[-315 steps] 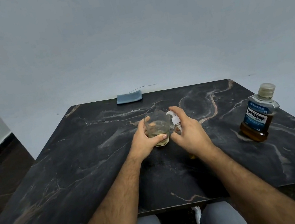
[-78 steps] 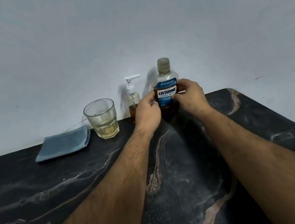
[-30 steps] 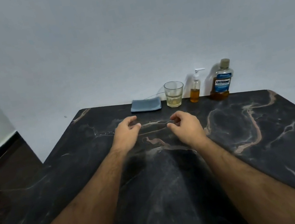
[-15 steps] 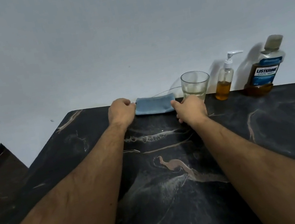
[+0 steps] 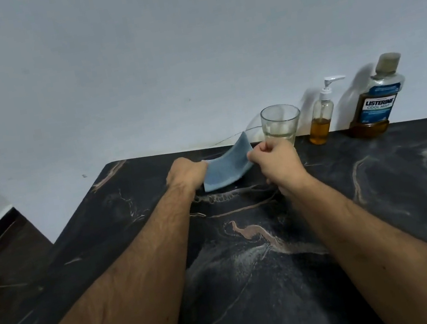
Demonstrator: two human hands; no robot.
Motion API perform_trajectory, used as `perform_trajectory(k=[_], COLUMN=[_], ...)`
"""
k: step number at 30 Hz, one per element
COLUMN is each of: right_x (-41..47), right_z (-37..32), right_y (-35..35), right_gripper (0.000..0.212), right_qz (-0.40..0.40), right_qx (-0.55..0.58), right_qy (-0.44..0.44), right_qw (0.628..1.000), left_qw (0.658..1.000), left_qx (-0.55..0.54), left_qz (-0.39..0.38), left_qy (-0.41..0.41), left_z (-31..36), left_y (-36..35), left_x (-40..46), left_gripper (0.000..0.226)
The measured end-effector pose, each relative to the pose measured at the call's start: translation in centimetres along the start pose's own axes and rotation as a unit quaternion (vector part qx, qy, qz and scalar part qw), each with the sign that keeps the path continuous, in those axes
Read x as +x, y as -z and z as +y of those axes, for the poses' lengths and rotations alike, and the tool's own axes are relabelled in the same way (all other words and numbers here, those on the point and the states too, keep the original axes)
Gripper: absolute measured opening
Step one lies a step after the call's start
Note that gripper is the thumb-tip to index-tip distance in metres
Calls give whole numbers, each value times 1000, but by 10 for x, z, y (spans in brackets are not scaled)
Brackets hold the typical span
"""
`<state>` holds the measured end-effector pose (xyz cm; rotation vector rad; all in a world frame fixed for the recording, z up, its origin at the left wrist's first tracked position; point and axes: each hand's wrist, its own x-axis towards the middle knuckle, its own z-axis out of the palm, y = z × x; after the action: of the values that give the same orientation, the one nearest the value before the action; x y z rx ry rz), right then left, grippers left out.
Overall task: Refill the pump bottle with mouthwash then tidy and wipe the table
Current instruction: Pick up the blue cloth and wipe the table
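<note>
A blue cloth [image 5: 226, 166] is held up off the black marble table [image 5: 382, 189] near its far edge. My left hand [image 5: 186, 173] grips its left end and my right hand [image 5: 275, 162] grips its right end, so the cloth curves between them. Behind my right hand stands a glass [image 5: 281, 124] with a little pale liquid. To its right are the small pump bottle [image 5: 322, 116], partly filled with amber liquid, and the capped Listerine mouthwash bottle [image 5: 377, 101], both upright against the wall.
A pale wall rises right behind the table's far edge. A thin wire [image 5: 231, 137] runs along the wall base behind the cloth. Dark floor [image 5: 2, 264] lies beyond the table's left edge.
Both hands reached to the far edge and closed on the ends of the cloth, which lay flat half a second ago. It is now lifted and bent between them.
</note>
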<state>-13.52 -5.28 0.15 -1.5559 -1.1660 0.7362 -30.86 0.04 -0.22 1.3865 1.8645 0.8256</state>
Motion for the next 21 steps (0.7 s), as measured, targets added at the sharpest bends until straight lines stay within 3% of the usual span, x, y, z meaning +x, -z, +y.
perform_trajectory(k=[5, 9, 12, 14, 17, 21], right_x=[-82, -147, -195, -219, -256, -293], right_z=[-23, -36, -42, -42, -40, -25], right_y=[50, 88, 110, 122, 140, 159], right_gripper=[8, 13, 31, 31, 11, 19], right_qz=[-88, -122, -123, -132, -169, -178], right_qx=[144, 217, 246, 251, 230, 255], right_qy=[-16, -33, -48, -69, -111, -144], right_qw=[985, 968, 960, 956, 952, 940], left_qw=[977, 955, 932, 924, 924, 920], left_qx=[-182, -261, -324, -336, -321, -302], left_qz=[-112, -141, -162, -175, -193, -232], left_qy=[11, -17, -35, -48, -73, -94], left_z=[0, -6, -10, -13, -21, -32], left_y=[39, 53, 55, 54, 51, 45], left_x=[-81, -148, -200, -229, -275, -318], left_gripper=[9, 2, 18, 22, 11, 7])
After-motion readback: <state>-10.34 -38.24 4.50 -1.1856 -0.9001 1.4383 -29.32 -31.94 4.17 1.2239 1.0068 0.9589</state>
